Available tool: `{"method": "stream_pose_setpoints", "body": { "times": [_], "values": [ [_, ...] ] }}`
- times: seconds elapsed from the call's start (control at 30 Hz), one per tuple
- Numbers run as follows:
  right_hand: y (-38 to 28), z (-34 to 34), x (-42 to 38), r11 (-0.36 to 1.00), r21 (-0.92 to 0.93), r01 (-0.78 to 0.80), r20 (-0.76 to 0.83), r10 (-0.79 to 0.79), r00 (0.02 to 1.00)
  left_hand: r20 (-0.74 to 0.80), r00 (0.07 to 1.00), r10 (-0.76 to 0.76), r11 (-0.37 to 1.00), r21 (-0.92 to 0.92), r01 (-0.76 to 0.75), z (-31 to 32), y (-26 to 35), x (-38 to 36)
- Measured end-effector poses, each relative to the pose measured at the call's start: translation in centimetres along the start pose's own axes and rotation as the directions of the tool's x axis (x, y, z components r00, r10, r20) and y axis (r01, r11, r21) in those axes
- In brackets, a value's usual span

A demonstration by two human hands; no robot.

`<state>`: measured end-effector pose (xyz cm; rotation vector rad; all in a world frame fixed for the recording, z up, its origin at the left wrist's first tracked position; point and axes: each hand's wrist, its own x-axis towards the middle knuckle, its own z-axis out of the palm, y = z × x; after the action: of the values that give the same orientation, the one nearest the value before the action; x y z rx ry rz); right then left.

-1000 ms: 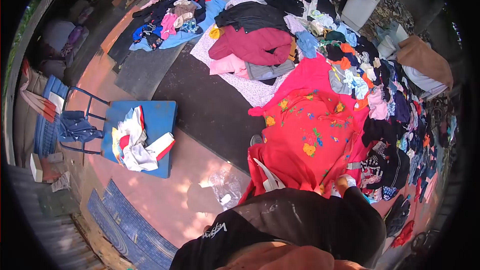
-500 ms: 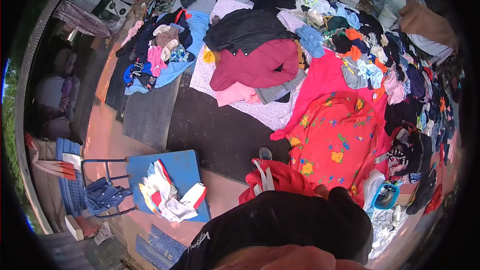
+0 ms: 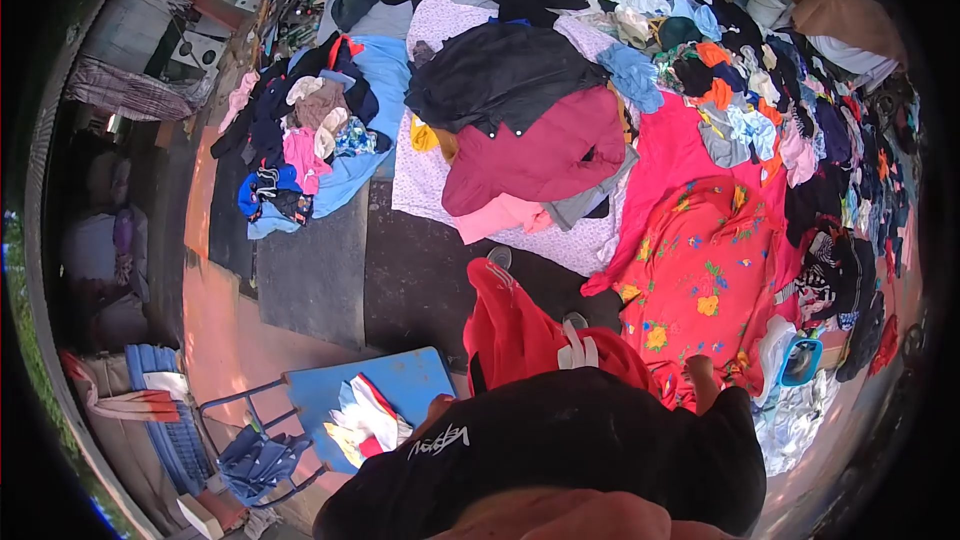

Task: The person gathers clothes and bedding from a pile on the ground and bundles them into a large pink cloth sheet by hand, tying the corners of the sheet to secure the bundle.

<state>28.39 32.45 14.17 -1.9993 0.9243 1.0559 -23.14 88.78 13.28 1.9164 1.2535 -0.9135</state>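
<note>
One hand (image 3: pixel 700 372), the right, overlaps the near edge of the red flowered cloth (image 3: pixel 700 275), which lies beside the heaped clothes (image 3: pixel 830 155), while the left hand (image 3: pixel 438 406) shows near the blue board (image 3: pixel 412 372), and I cannot tell how open their fingers are or whether they grip anything.

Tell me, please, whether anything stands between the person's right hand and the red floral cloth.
Nothing visible does: the right hand appears over the near part of the red floral cloth, with no other item seen between them. Whether it touches the cloth, this view cannot settle.
</note>
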Motion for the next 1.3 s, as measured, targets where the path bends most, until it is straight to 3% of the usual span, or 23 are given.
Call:
{"method": "stream_pose_setpoints", "body": {
  "times": [0.03,0.1,0.13,0.17,0.2,0.27,0.33,0.37,0.4,0.43,0.47,0.5,0.53,0.6,0.67,0.73,0.8,0.9,1.07,1.3],
  "values": [
    [1.4,2.1,-0.4,0.995,0.083,-0.058,0.002,0.058,0.998,0.026,1.0,-0.005,1.0,-0.02,0.006,-4.1,-0.3,2.1],
    [6.9,5.3,1.7,0.974,0.173,-0.146,0.121,0.127,0.985,0.127,0.988,-0.092,0.941,-0.313,0.128,-11.1,2.4,6.7],
    [5.3,7.5,-2.1,0.969,-0.234,0.078,0.157,-0.042,0.987,0.177,0.975,-0.134,0.876,-0.439,0.2,-16.0,5.5,7.8],
    [4.2,9.6,-5.4,0.754,-0.593,0.281,0.189,-0.209,0.96,0.151,0.986,-0.074,0.931,-0.344,0.122,-17.1,4.3,12.8],
    [3.8,11.8,-6.5,0.578,-0.708,0.406,0.267,-0.313,0.911,0.07,0.997,-0.046,0.916,-0.395,0.07,-22.1,8.7,12.2],
    [4.7,16.6,-8.7,0.15,-0.801,0.579,0.476,-0.429,0.768,-0.109,0.987,0.117,0.951,-0.273,-0.143,-25.7,11.3,16.0],
    [0.8,21.4,-13.3,0.661,-0.703,0.261,-0.037,-0.401,0.915,-0.051,0.976,0.212,0.951,-0.217,-0.218,-29.0,15.8,16.7],
    [2.7,22.4,-10.1,0.706,-0.67,0.23,0.03,-0.284,0.958,-0.02,0.96,0.278,0.946,-0.168,-0.277,-29.1,17.2,18.0],
    [3.0,22.7,-9.3,0.21,-0.87,0.447,0.301,-0.492,0.817,0.025,0.941,0.339,0.935,-0.123,-0.333,-28.6,18.2,18.6],
    [5.0,24.3,-6.9,0.359,-0.81,0.464,0.15,-0.638,0.755,0.074,0.917,0.393,0.918,-0.084,-0.387,-27.6,18.4,18.6],
    [2.3,25.6,-7.6,0.604,-0.68,0.417,0.079,-0.505,0.86,0.095,0.879,0.467,0.883,-0.004,-0.469,-26.4,19.0,19.2],
    [1.2,26.8,-6.2,0.62,-0.673,0.403,0.099,-0.465,0.88,0.121,0.838,0.532,0.837,0.071,-0.542,-24.8,19.1,19.9],
    [-1.6,28.4,-6.7,0.862,-0.456,0.22,-0.095,-0.293,0.951,0.152,0.794,0.588,0.783,0.141,-0.606,-23.2,19.0,20.3],
    [-5.1,30.9,-4.9,0.836,-0.465,0.291,-0.114,-0.383,0.917,0.237,0.802,0.548,0.774,0.221,-0.594,-20.5,20.0,20.9],
    [-6.7,33.5,-0.1,0.918,-0.324,0.229,-0.068,-0.264,0.962,0.296,0.807,0.511,0.763,0.277,-0.584,-18.1,21.0,22.0],
    [-7.3,36.7,5.7,0.896,-0.347,0.278,-0.081,-0.324,0.943,0.326,0.81,0.487,0.753,0.314,-0.579,-15.8,22.3,23.6],
    [-7.3,40.1,13.4,0.855,-0.477,0.205,-0.048,-0.258,0.965,0.275,0.814,0.511,0.739,0.343,-0.58,-13.3,22.8,25.5],
    [-10.4,42.4,20.8,0.866,-0.431,0.252,-0.099,-0.323,0.941,0.212,0.833,0.511,0.758,0.348,-0.552,-10.0,23.8,26.3],
    [-13.4,46.7,33.3,0.747,-0.622,0.233,-0.009,-0.304,0.953,0.195,0.832,0.52,0.763,0.332,-0.555,-10.3,26.1,25.8],
    [-14.6,50.5,41.5,0.807,-0.578,0.123,-0.037,-0.177,0.983,0.173,0.876,0.45,0.823,0.301,-0.482,-10.5,26.8,26.7]
  ]
}}
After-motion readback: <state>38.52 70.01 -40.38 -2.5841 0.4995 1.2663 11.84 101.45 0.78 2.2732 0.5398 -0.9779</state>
